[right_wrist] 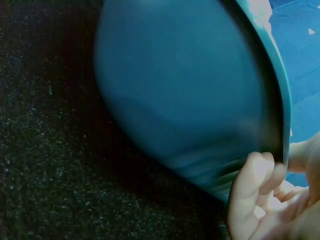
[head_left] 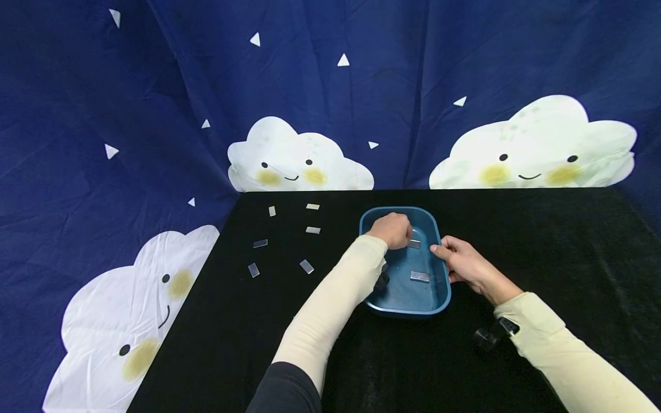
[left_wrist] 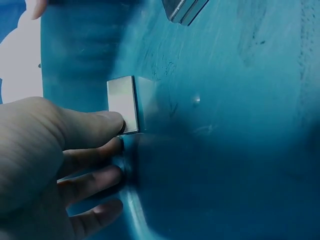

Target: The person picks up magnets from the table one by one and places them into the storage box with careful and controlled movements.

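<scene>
A blue plastic tub point(head_left: 408, 310) stands on the black table. My left hand point(head_left: 392, 230) reaches down inside it and pinches a flat silver rectangular block point(left_wrist: 121, 97) by one end, thumb on its face; the other fingers are partly hidden behind the thumb. Nearer the tub's front lies a second silver piece point(head_left: 420, 277), which in the left wrist view looks like stacked dark-edged blocks point(left_wrist: 186, 10). On the right side, my right hand point(head_left: 465, 263) grips the tub's rim, thumb on the inner side and fingers outside against the wall point(right_wrist: 185, 90).
Left of the tub, several small flat silver blocks lie spread over the black table point(head_left: 289, 298), among them one block point(head_left: 307, 266) near my left forearm. A blue curtain point(head_left: 392, 86) with white clouds hangs behind and to the left.
</scene>
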Available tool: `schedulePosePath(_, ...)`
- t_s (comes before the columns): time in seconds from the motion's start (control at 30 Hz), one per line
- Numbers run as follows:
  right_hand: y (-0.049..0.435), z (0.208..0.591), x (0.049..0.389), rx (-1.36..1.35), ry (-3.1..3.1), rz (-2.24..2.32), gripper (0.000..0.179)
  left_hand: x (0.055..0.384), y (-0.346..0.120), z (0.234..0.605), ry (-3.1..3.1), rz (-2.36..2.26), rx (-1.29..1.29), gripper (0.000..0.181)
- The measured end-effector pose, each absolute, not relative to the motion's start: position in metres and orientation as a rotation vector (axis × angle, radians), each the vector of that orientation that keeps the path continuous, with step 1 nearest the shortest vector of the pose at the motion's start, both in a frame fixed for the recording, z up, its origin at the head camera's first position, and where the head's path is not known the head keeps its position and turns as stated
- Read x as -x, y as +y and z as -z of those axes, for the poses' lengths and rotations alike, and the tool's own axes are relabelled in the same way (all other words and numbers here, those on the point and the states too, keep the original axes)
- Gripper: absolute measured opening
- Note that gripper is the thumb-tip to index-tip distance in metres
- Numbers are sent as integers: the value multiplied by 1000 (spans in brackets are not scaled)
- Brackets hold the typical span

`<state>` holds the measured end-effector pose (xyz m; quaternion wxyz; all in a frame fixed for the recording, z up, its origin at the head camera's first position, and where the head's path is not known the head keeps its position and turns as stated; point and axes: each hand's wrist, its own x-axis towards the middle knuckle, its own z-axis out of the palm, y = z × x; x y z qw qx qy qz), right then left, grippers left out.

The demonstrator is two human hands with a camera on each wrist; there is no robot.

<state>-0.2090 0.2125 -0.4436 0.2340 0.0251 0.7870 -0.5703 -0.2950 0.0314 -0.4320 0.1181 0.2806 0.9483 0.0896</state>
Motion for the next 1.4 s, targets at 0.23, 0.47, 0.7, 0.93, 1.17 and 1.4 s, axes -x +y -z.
schedulePosePath(0.23,213,444,209,-70,2167,1565,18,295,32,433,2771,-267,-822,15)
schedulePosePath(0.47,213,445,210,-73,2172,1553,18,295,32,434,2745,-272,-828,14)
schedulePosePath(0.7,214,446,210,-65,2165,1551,17,293,29,430,2719,-282,-812,18)
schedulePosePath(0.93,214,446,211,-68,2167,1545,17,293,23,426,2750,-240,-831,20)
schedulePosePath(1.17,213,445,210,-64,2169,1546,18,295,17,414,2777,-237,-855,25)
schedulePosePath(1.4,212,443,209,-73,2183,1544,18,295,13,401,2791,-229,-882,25)
